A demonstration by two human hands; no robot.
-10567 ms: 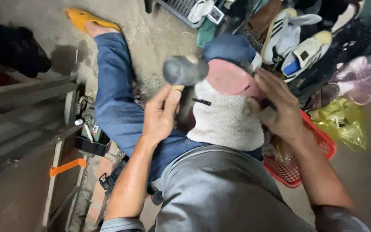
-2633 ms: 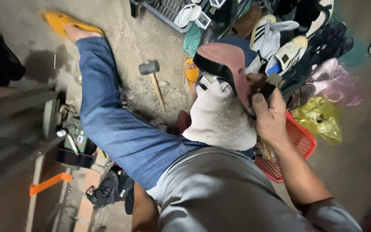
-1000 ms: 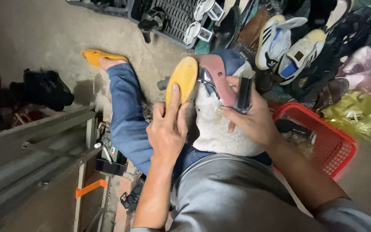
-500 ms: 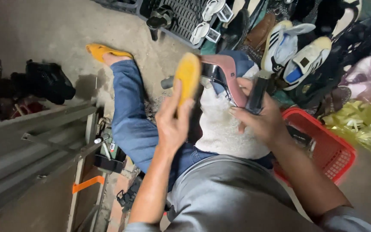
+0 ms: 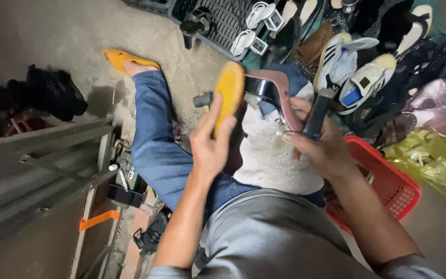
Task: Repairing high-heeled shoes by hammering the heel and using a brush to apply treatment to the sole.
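Left hand gripping a yellow shoe sole, upright over the lap. Right hand clamped around a dark tool handle, pressed against a pink shoe resting on white cloth. Red basket just beside the right wrist; hammer on the floor behind the sole.

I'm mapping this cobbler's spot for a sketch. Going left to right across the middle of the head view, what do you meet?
Black bag → blue-jeaned leg → left hand holding a yellow sole → pink shoe → right hand → red basket → yellow plastic bag.
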